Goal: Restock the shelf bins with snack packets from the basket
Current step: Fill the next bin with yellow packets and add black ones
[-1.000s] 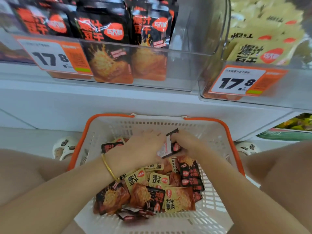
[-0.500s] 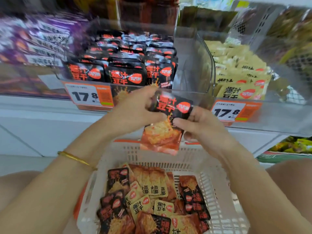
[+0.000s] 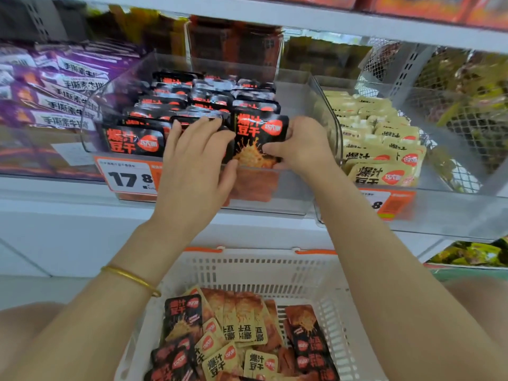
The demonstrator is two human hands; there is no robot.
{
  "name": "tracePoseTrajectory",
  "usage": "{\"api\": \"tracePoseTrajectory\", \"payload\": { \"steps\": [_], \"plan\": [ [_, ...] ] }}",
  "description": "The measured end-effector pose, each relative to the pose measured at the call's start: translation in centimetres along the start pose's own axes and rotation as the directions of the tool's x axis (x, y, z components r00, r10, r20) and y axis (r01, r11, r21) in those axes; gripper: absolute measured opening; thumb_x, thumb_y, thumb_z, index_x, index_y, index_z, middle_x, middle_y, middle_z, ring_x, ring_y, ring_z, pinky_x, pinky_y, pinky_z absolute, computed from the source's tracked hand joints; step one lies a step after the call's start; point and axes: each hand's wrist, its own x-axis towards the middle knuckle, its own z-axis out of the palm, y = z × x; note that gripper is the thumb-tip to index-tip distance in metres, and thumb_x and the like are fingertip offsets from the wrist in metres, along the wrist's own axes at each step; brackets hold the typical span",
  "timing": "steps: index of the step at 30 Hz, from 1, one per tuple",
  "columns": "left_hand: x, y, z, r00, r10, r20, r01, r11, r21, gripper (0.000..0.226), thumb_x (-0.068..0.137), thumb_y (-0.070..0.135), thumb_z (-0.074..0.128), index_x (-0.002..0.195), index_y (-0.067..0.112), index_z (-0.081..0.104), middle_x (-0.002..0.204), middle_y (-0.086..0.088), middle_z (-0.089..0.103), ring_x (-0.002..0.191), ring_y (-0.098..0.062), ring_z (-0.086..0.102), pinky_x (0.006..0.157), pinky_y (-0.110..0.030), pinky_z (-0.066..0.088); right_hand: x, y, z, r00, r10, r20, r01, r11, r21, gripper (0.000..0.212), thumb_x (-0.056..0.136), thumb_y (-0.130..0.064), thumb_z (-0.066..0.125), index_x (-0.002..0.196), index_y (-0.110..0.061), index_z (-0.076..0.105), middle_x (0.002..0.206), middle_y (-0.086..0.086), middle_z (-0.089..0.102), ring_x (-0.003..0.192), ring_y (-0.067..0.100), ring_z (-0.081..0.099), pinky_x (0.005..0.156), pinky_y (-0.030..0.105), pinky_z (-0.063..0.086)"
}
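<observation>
purple packets point(image 3: 63, 86): stacked in slanting rows at the far left of the shelf, outside the clear bins, with white print along their top edges.
middle bin point(image 3: 92, 114): clear plastic with a curved left wall, standing on the shelf. It is filled with upright black packets in rows running front to back, with orange print on their faces.
price tag point(image 3: 125, 178): orange and white, on the front wall of the middle bin. It reads 17.8, and its right part is hidden behind the left hand.
bangle point(image 3: 132, 279): gold, round the left wrist.
left hand point(image 3: 192, 163): wide and holding nothing, fingers straight and spread. The fingertips lie on the top edges of the front packets in the bin, and the thumb is at the bin's front wall, just beside the held packet.
black packet point(image 3: 258, 133): upright at the front right of the middle bin, face to the camera, its lower part down behind the front wall.
basket point(image 3: 261, 270): white lattice with an orange rim, below the shelf between the forearms. It holds loose packets point(image 3: 239, 334), black and yellow mixed, lying flat and overlapping.
right hand point(image 3: 302, 147): grips the black packet by its right edge, thumb on the face and fingers curled over the top right corner.
right bin point(image 3: 328, 105): clear, just beside the middle bin. It holds yellow packets point(image 3: 382, 174) standing in rows.
second price tag point(image 3: 384, 204): orange, on the right bin's front, partly hidden by the right forearm.
mesh divider point(image 3: 445, 111): white, to the right of the right bin, with blurred greenish packs behind it.
</observation>
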Motion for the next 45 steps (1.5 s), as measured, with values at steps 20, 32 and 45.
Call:
{"api": "tracePoseTrajectory", "payload": {
  "steps": [20,32,45],
  "plan": [
    [-7.2,4.8,4.6,0.930,0.300,0.212,-0.289,0.954,-0.079,0.025,0.077,0.016,0.045,0.089,0.012,0.067,0.094,0.000,0.065,0.089,-0.026,0.054,0.074,-0.036,0.032,-13.1,6.3,-1.5,0.996,-0.088,0.004,0.088,0.996,0.031,0.014,0.085,-0.007,0.064,0.091,-0.019,0.062,0.078,-0.003,0.067,0.071,0.008,0.060,0.069,0.024,0.050],
    [-10.7,5.0,9.8,0.780,0.301,0.548,-0.301,0.949,-0.092,0.030,0.077,0.021,0.040,0.082,0.015,0.069,0.090,0.001,0.067,0.088,-0.024,0.060,0.077,-0.036,0.037,-20.0,32.1,14.4,0.615,0.530,0.584,0.109,0.676,-0.729,0.087,0.084,-0.030,0.068,0.148,-0.007,0.014,0.150,0.018,0.023,0.134,0.035,0.031,0.099,0.042,0.042],
    [-10.5,5.8,10.1,0.629,0.264,0.731,-0.263,0.957,-0.119,0.026,0.087,0.027,0.059,0.110,0.016,0.062,0.112,0.001,0.062,0.107,-0.021,0.054,0.091,-0.038,0.046,-16.6,25.5,12.7,0.759,0.586,0.284,-0.427,0.777,-0.462,0.025,0.094,-0.016,0.044,0.072,-0.009,0.055,0.074,0.007,0.058,0.071,0.022,0.059,0.066,0.030,0.045]
  ]
}}
